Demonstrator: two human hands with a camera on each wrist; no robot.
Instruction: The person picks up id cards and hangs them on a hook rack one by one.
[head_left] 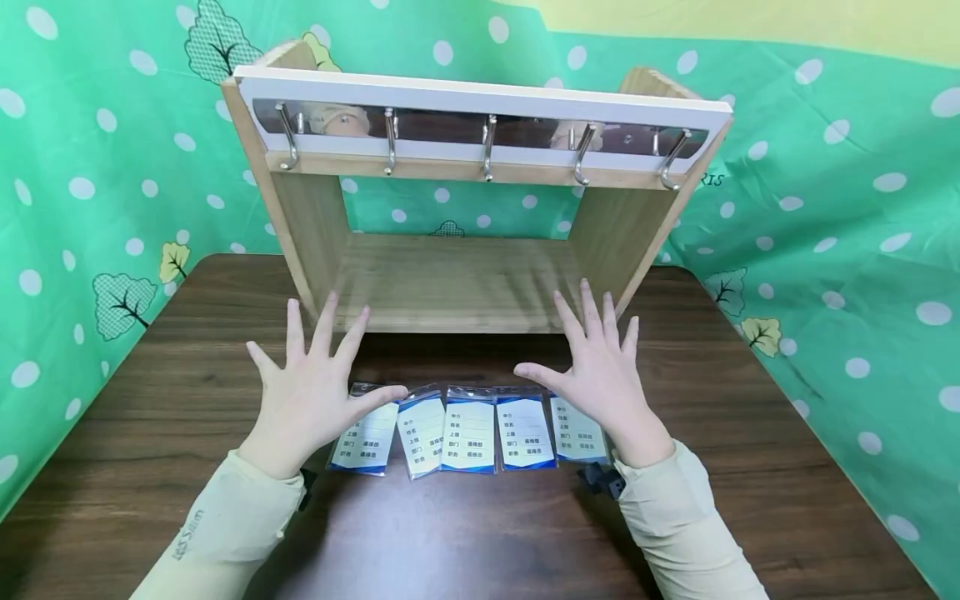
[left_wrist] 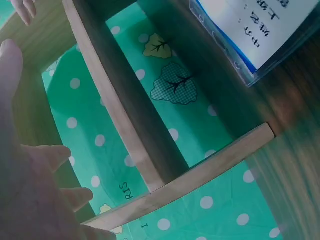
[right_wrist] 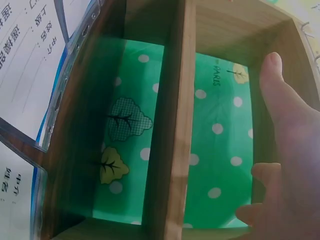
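Both hands are spread wide with straight fingers and hold nothing. In the head view my left hand (head_left: 311,392) is over the left end of a row of plastic-sleeved name badges (head_left: 468,437), its thumb overlapping the tops of two of them. My right hand (head_left: 600,371) spreads at the row's right end, partly covering the last badge (head_left: 577,433). Behind them stands a wooden rack (head_left: 465,283) with a shelf and several metal hooks (head_left: 489,146) along its white front board. The left wrist view shows the left fingers (left_wrist: 52,157) beside the rack; the right wrist view shows the right thumb (right_wrist: 274,75) there too.
A dark wood table (head_left: 450,533) carries the rack and badges. Green dotted cloth (head_left: 97,192) hangs behind and at both sides. Small dark straps or mounts (head_left: 602,481) sit at the wrists, by the pale sleeves (head_left: 225,525).
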